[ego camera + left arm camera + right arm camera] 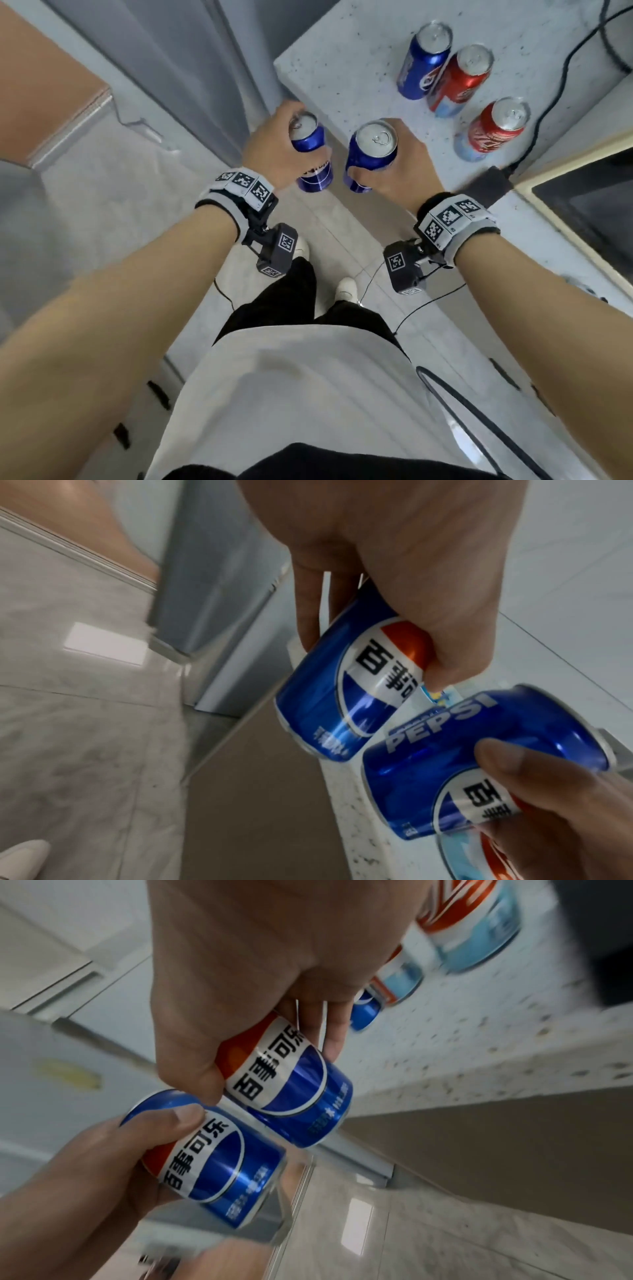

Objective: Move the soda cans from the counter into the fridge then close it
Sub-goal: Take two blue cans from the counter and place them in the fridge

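My left hand (270, 144) grips a blue Pepsi can (311, 154) from the side. Close beside it my right hand (407, 161) grips a second blue Pepsi can (371, 150). Both cans are upright in the air, just off the corner of the speckled white counter (342, 68). The left wrist view shows my left-hand can (346, 688) with the other can (479, 764) beside it. On the counter stand one blue can (423, 61) and two red cans (459, 80) (493, 130). The grey fridge (191, 68) rises left of the counter; its door state is blurred.
A black cable (548, 102) runs across the counter behind the red cans. A dark appliance with a cream frame (589, 212) sits at the right. Pale tiled floor (102, 205) lies below, with my feet on it.
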Demonstrator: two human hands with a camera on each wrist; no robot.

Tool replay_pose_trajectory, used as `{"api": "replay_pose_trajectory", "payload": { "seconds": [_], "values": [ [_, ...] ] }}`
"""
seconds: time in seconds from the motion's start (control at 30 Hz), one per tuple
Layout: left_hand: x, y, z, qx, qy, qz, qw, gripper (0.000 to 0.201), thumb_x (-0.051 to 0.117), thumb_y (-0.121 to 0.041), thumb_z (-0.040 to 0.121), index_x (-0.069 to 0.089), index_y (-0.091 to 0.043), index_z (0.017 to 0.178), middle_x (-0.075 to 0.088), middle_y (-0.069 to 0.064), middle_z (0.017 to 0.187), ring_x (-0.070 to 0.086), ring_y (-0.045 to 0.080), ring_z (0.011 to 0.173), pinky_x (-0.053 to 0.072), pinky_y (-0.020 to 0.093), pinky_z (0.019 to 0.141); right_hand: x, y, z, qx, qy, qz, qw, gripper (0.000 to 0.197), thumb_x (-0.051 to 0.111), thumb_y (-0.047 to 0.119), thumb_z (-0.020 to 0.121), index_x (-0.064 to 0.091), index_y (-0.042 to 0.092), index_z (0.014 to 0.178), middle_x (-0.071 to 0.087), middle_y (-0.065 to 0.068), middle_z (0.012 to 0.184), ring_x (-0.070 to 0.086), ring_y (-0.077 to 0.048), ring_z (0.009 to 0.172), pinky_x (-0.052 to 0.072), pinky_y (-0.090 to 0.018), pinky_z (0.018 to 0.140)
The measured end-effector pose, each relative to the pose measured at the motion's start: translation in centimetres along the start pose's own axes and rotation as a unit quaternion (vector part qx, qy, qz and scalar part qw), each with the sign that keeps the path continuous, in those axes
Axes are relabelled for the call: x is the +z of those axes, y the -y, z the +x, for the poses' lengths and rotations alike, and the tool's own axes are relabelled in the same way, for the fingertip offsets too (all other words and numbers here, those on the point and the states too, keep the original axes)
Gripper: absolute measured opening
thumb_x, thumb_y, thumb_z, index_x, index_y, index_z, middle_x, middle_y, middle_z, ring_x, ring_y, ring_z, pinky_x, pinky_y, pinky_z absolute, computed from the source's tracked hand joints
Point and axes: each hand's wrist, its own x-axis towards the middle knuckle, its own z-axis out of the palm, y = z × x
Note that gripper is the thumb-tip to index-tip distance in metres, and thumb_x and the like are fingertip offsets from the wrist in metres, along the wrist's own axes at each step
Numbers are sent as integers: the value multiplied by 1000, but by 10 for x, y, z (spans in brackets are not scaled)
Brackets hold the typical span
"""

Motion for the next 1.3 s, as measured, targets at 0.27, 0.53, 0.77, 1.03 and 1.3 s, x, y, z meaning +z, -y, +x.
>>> {"api": "replay_pose_trajectory", "payload": {
  "seconds": [0.27, 0.53, 0.77, 1.03, 1.3],
  "values": [
    [-76, 83, -77, -90, 4, 37, 995, 60, 73, -51, 64, 52, -35, 118, 67, -5, 114, 65, 23, 100, 56, 42, 89, 85, 71, 9, -88, 198, -64, 974, 73, 85, 39, 62, 51, 26, 125, 65, 10, 112, 62, -12, 105, 53, -32, 92],
    [-172, 180, -126, -152, -88, -23, 984, 68, 74, -55, 66, 47, -34, 125, 64, -8, 114, 64, 19, 99, 55, 42, 89, 201, 166, 16, -170, 291, -79, 938, 66, 82, 41, 61, 53, 27, 120, 65, 13, 108, 64, -8, 100, 55, -35, 91],
    [-286, 273, -143, -138, -139, -65, 979, 68, 78, -48, 68, 45, -32, 125, 60, -7, 116, 61, 20, 104, 54, 44, 92, 317, 261, 35, -206, 303, -98, 925, 67, 83, 38, 63, 51, 29, 121, 62, 17, 107, 62, -9, 101, 54, -30, 89],
    [-401, 356, -115, -97, -169, -97, 976, 75, 80, -48, 64, 41, -28, 124, 61, -7, 114, 65, 18, 101, 56, 43, 90, 419, 347, 86, -205, 238, -58, 948, 68, 85, 35, 64, 51, 26, 123, 63, 14, 108, 61, -9, 101, 49, -17, 82],
    [-488, 398, -13, -24, -183, -91, 979, 65, 83, -30, 73, 43, -14, 122, 57, -9, 103, 63, 18, 97, 56, 39, 88, 466, 397, 184, -188, 152, 16, 970, 70, 86, 31, 63, 52, 23, 124, 60, 13, 113, 59, -6, 106, 48, -13, 89]
  ]
}}
